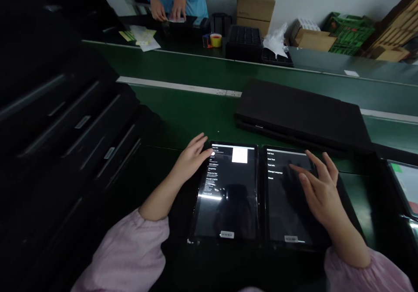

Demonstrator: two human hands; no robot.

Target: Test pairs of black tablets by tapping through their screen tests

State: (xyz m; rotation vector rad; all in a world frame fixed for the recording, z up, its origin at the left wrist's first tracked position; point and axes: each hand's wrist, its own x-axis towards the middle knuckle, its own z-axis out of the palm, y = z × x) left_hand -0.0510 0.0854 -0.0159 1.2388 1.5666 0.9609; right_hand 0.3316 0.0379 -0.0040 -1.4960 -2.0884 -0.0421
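Two tablets lie side by side in front of me with lit dark screens. The left tablet shows lines of text and a white square at the top; a small label sits at its lower edge. At its upper left edge is my left hand, fingers stretched out, thumb over the screen's corner. The right tablet shows a short menu list. Over its upper right part my right hand hovers with fingers apart, the index finger pointing at the menu; whether it touches the glass I cannot tell. Neither hand holds anything.
Black trays are stacked high at my left. A black foam-like slab lies beyond the tablets. Another lit device is at the right edge. Across the green bench, a co-worker's hands handle something small, near yellow tape and black trays.
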